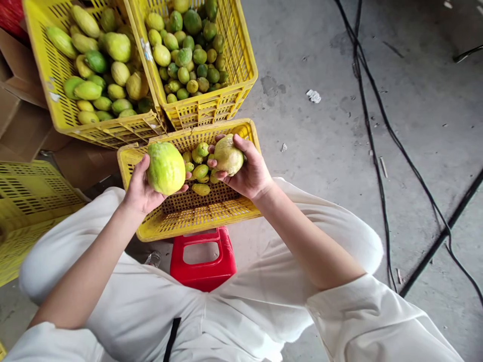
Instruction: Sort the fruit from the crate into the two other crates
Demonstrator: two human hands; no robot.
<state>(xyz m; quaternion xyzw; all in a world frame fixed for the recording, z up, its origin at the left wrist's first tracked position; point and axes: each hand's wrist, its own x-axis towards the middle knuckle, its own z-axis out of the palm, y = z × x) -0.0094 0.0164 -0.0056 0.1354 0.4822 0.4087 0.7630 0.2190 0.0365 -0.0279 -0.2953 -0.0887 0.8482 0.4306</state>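
My left hand (141, 188) is closed around a large, bright yellow-green lemon (166, 168). In my right hand (251, 171) is a duller yellow lemon (228, 155) with pale, brownish marks on its skin. Both fruits are held up over a yellow plastic crate (192, 218) in front of me. Several smaller yellow-green lemons (201, 172) lie on the bottom of that crate, partly hidden behind my hands.
Two yellow crates stand beyond: the left crate (101, 133) holds larger lemons, the right crate (206, 108) smaller, greener ones. Another yellow crate (33, 193) and cardboard (22, 115) are at the left. A red stool (204, 279) sits between my legs. Black cables (372, 118) cross the floor.
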